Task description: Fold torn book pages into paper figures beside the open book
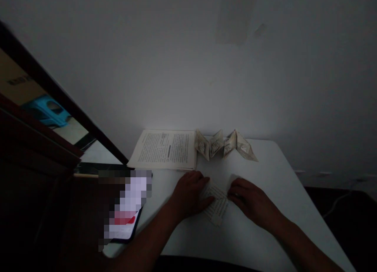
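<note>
A folded piece of printed paper [217,206] lies on the white table [265,232] between my hands. My left hand [190,193] rests on its left side with fingers curled and pressing the paper down. On the right, my right hand [250,201] has its fingers bent onto the paper's edge. Part of the paper is hidden beneath both hands.
An open printed book or stack of pages [165,149] lies at the table's back left. Two folded paper shapes [209,144] [240,145] stand beside it by the wall. A phone [125,221] lies at the table's left edge. Dark wooden furniture [35,177] stands left.
</note>
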Demonstrator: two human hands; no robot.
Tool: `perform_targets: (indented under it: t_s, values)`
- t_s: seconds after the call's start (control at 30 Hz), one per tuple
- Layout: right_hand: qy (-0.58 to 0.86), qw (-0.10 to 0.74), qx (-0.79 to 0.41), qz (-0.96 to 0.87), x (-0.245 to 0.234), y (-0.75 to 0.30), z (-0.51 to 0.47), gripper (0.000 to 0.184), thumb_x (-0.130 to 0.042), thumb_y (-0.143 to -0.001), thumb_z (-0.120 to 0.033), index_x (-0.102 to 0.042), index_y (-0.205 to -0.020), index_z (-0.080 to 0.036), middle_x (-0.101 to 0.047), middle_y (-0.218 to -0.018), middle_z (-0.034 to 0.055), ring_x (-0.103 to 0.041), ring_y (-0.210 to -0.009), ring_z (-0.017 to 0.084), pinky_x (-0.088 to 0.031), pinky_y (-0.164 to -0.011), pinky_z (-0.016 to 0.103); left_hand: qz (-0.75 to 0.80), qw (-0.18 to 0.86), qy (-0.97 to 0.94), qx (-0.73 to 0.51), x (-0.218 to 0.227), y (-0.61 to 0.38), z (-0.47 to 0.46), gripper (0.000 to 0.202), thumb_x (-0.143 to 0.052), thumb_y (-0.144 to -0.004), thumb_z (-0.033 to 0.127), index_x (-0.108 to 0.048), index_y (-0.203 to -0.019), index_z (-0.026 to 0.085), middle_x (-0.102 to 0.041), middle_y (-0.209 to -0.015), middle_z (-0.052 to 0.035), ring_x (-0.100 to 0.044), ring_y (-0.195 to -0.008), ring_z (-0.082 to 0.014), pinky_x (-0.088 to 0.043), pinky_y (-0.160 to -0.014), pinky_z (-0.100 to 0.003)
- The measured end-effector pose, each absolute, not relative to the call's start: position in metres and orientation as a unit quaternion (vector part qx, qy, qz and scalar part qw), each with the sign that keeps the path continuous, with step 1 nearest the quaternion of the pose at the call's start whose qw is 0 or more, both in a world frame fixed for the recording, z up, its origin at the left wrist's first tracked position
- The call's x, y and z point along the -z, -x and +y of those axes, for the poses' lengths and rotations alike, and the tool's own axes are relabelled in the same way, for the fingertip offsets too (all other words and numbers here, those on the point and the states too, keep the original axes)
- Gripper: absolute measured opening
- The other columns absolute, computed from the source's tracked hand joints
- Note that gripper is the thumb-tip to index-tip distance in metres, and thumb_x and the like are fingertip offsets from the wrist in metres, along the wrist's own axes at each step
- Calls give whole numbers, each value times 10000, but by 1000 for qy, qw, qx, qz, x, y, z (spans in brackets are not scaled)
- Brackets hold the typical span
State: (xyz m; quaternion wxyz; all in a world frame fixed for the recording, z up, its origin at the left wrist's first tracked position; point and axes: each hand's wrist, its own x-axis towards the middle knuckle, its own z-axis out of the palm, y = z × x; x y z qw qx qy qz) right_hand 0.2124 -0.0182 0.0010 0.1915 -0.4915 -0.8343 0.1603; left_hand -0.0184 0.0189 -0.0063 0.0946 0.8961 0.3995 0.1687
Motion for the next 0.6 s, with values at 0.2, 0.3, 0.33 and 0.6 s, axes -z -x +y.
perform_targets:
  t_s: [0.2,0.3,0.33,0.6]
  values:
    - [488,232,-125,-832,6,-214,-16,175,-608,-809,-275,-634,-971,-217,-611,-992,84,-570,-948,239,-452,-837,410,412,89,-885,-198,8,17,20,516,-679,-668,489,-577,-1042,148,-546,-1068,-125,-484,-998,-298,-388,-882,-462]
    - [486,239,-120,-832,6,-212,-18,194,-632,-790,-294,-639,-970,-222,-606,-1043,91,-553,-1003,260,-436,-846,438,401,122,-879,-227,11,16,21,439,-730,-636,428,-583,-950,158,-562,-1057,-110,-496,-983,-283,-395,-868,-445]
    - [484,243,-124,-832,7,-211,-19,168,-631,-791,-289,-643,-945,-222,-608,-1049,90,-550,-1012,262,-432,-846,442,394,136,-877,-239,12,16,21,413,-740,-637,393,-581,-941,163,-570,-1056,-103,-502,-982,-276,-395,-870,-440]
    - [484,368,-240,-757,9,-205,-21,103,-591,-826,-282,-656,-881,-223,-644,-1065,78,-596,-995,218,-486,-858,379,388,371,-756,-375,9,17,20,130,-684,-721,229,-564,-751,189,-525,-1254,-71,-506,-1130,-207,-421,-924,-357]
